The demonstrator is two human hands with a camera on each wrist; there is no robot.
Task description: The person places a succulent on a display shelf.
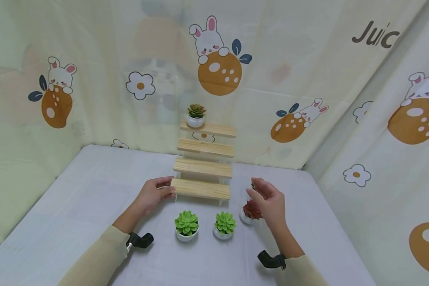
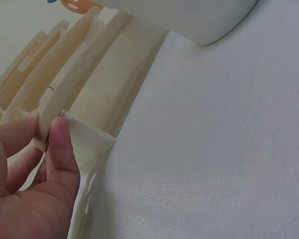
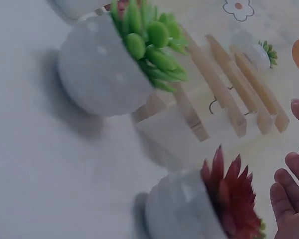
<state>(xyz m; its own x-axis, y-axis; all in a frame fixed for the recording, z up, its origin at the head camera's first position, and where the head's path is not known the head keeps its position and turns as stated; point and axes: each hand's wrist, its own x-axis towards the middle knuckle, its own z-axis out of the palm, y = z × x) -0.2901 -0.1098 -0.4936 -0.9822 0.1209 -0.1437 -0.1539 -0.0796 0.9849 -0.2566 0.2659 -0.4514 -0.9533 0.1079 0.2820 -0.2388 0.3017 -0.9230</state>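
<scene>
A tiered wooden display shelf point(image 1: 201, 188) stands on the table, its several boards rising like steps. My left hand point(image 1: 153, 194) pinches the left end of its lowest board; in the left wrist view the thumb and fingers point(image 2: 62, 144) grip the board's end. To the right of the shelf my right hand point(image 1: 271, 200) hovers with loosely bent fingers, holding nothing. Below it sits a red succulent point(image 1: 252, 209) in a white pot, partly hidden by the hand. A bit of green plant point(image 3: 262, 229) shows behind the red one in the right wrist view.
Two bright green succulents, the left one point(image 1: 187, 223) and the right one point(image 1: 225, 222), stand in white pots before the shelf. Another potted succulent point(image 1: 196, 115) sits on the top board's left end. Printed curtains point(image 1: 157, 119) hang behind the white-covered table point(image 1: 103, 186).
</scene>
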